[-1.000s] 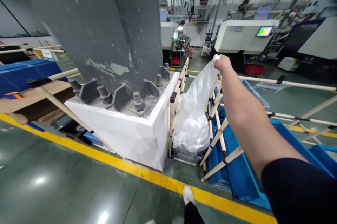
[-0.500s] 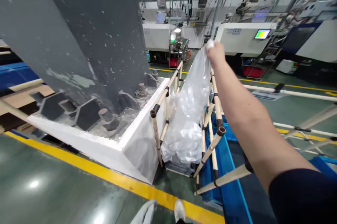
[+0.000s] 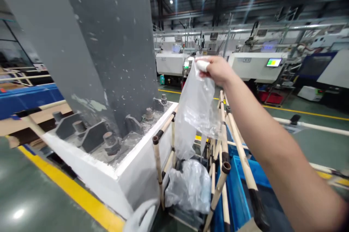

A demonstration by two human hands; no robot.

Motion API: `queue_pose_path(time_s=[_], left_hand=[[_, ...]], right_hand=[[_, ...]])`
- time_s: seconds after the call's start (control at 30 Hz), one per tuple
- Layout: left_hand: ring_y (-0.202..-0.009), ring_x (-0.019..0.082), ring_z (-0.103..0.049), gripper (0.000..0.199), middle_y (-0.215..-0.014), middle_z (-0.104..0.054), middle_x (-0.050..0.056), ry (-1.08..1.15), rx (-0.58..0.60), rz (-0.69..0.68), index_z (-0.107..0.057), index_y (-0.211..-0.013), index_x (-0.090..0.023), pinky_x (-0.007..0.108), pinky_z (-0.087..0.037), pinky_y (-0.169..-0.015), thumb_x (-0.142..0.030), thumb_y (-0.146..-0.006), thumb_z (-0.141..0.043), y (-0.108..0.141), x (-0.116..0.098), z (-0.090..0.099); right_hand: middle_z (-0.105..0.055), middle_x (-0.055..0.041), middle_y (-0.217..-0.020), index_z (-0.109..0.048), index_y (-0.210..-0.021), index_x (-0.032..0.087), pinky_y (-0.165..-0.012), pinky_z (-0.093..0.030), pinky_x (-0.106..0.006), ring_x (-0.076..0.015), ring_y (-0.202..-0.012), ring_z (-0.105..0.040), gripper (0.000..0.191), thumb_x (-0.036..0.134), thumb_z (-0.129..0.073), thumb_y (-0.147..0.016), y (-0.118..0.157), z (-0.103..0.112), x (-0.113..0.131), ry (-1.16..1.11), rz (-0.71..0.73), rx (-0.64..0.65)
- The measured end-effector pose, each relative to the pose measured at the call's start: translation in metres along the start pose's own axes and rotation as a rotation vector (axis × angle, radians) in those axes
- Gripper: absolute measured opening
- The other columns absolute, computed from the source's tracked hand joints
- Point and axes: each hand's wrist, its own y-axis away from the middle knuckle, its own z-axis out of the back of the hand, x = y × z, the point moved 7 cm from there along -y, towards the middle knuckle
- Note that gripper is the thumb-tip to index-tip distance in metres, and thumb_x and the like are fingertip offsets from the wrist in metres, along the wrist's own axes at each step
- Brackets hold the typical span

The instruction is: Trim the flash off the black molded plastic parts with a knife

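My right hand (image 3: 215, 70), bare with something white around a fingertip, is closed on the top of a clear plastic bag (image 3: 188, 112). The bag hangs from it above a narrow rack of cream pipes (image 3: 225, 184). Crumpled clear plastic (image 3: 191, 184) lies low in the rack, over a dark container (image 3: 185, 215). At the bottom edge, my left hand (image 3: 141, 217) shows in part in a pale grey glove, beside the white column base. A gap shows between its fingers, with nothing seen in them.
A thick grey column (image 3: 109, 43) stands on a white base (image 3: 139, 177) with large bolts at the left. Blue bins (image 3: 242, 188) stand right of the rack. Farther off are white machines (image 3: 253, 66), one with a lit screen. A yellow line (image 3: 71, 188) crosses the floor.
The view has tilted up. My right hand has shifted left, and the bag now hangs apart from the plastic below. My gloved left hand has come up farther; the shoe has left view.
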Motion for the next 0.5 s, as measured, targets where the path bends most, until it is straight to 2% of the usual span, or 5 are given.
queue_pose_path(time_s=[0.1, 0.2, 0.27, 0.37, 0.5], left_hand=[[-0.116, 0.027, -0.067, 0.031, -0.120, -0.074, 0.001, 0.022, -0.043, -0.262, -0.077, -0.105, -0.028, 0.039, -0.051, -0.110, -0.048, -0.091, -0.059, -0.004, -0.089, 0.035], [-0.123, 0.024, -0.063, 0.035, -0.129, -0.070, 0.004, 0.117, -0.192, -0.542, -0.071, -0.121, -0.026, 0.040, -0.044, -0.115, -0.043, -0.091, -0.065, 0.022, -0.193, 0.070], [-0.129, 0.025, -0.058, 0.053, -0.139, -0.064, 0.006, 0.267, -0.175, -0.656, -0.063, -0.134, -0.024, 0.039, -0.043, -0.116, -0.039, -0.085, -0.075, 0.045, -0.242, 0.080], [-0.110, 0.023, -0.066, 0.034, -0.117, -0.073, 0.006, 0.385, -0.099, -0.701, -0.070, -0.116, -0.018, 0.035, -0.050, -0.102, -0.026, -0.083, -0.076, 0.081, -0.264, 0.080], [-0.087, 0.018, -0.066, 0.010, -0.089, -0.072, 0.004, 0.489, 0.015, -0.677, -0.070, -0.083, -0.016, 0.030, -0.052, -0.085, -0.024, -0.088, -0.069, 0.130, -0.225, 0.086]], right_hand=[[-0.068, -0.0011, -0.070, -0.073, -0.082, 0.014, -0.051, -0.052, -0.024, -0.0103, -0.055, -0.058, 0.021, 0.024, -0.083, -0.067, 0.069, -0.040, 0.035, 0.034, -0.014, 0.076], [-0.062, 0.0007, -0.056, -0.072, -0.075, 0.015, -0.042, -0.043, -0.022, -0.0097, -0.047, -0.052, 0.026, 0.036, -0.084, -0.067, 0.149, -0.083, 0.071, 0.067, -0.051, 0.134], [-0.058, 0.0016, -0.051, -0.069, -0.069, 0.017, -0.039, -0.037, -0.021, -0.0089, -0.042, -0.047, 0.031, 0.044, -0.084, -0.069, 0.200, -0.110, 0.095, 0.090, -0.083, 0.161], [-0.052, 0.0037, -0.047, -0.061, -0.059, 0.019, -0.039, -0.029, -0.021, -0.0077, -0.041, -0.041, 0.041, 0.053, -0.083, -0.069, 0.262, -0.139, 0.130, 0.116, -0.119, 0.153], [-0.046, 0.0054, -0.046, -0.051, -0.054, 0.021, -0.040, -0.025, -0.022, -0.0073, -0.042, -0.036, 0.048, 0.055, -0.081, -0.069, 0.322, -0.157, 0.154, 0.118, -0.190, 0.109]])
